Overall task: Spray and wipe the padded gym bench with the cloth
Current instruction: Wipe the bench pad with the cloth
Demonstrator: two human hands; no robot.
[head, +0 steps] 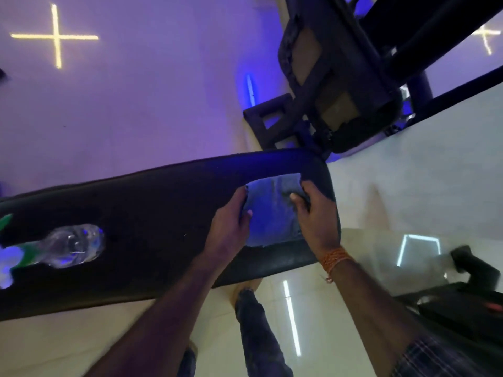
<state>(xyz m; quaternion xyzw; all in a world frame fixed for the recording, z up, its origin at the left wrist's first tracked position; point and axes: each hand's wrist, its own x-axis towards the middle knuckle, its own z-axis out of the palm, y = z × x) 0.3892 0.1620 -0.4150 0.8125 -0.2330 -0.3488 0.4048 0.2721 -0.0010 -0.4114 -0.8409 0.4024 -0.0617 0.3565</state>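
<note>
View looking straight down over one long black padded bench [149,208] that runs across the middle from 9 o'clock to 3 o'clock. One blue cloth [272,213] lies flat on the bench's right end, just toward 4 o'clock from the centre. Two bare hands hold it, one on each side. The left hand [231,216] pinches the cloth's left edge, thumb on top and fingers curled at the edge. The right hand [317,216] grips the bunched right edge, thumb pressed onto the fabric and fingers wrapped round it near the bench's rounded end. One orange thread wristband [336,258] circles the right wrist. One clear plastic spray bottle [73,246] with a green trigger head lies on its side on the bench at 8 o'clock, well apart from the cloth and hands. Below the bench at 6 o'clock, one leg in dark jeans [253,322] shows against the glossy pale floor [136,104], which is lit violet in its upper part. Two yellow cross-shaped lights reflect in the floor, one at 10 o'clock [55,36] and one at 2 o'clock [485,36]. At 1 o'clock stands one second padded seat [307,74] on a dark frame, its cover worn through to brown patches. One blurred piece of black equipment [476,284] sits at 4 o'clock.
</note>
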